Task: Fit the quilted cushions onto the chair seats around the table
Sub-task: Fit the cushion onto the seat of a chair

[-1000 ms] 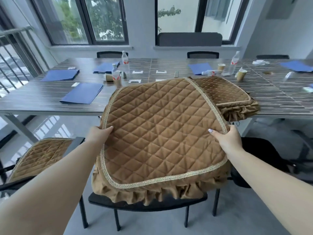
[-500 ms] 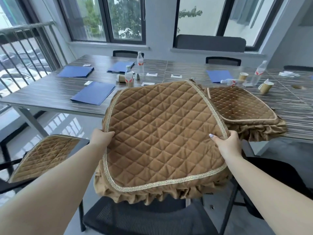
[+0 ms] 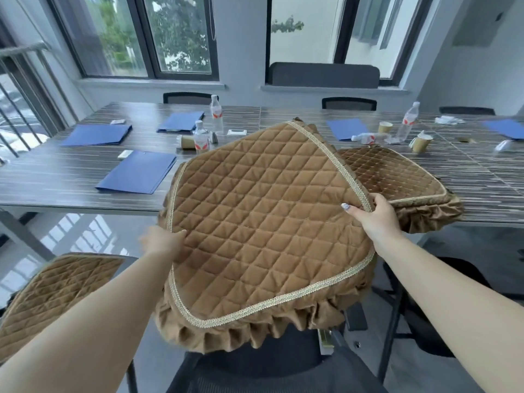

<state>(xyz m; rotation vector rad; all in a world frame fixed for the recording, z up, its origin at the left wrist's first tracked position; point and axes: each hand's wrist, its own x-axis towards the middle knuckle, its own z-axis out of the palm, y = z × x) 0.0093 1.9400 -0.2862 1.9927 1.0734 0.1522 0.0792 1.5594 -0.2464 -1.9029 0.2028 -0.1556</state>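
Your left hand [image 3: 163, 242] and right hand [image 3: 374, 215] each grip an edge of the brown quilted cushion [image 3: 261, 228], holding it tilted above the black mesh chair seat [image 3: 255, 373]. A second cushion [image 3: 394, 177] lies on the striped table [image 3: 56, 180]. Beyond it stand paper cups [image 3: 422, 143], contents hidden, water bottles [image 3: 202, 140] and blue folders [image 3: 139, 175], with windows [image 3: 181, 35] behind.

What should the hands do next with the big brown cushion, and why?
Probably lower the cushion onto the black chair seat just below it. The left hand and right hand grip its sides, it hangs tilted over that bare seat, and its frilled edge is already near it.
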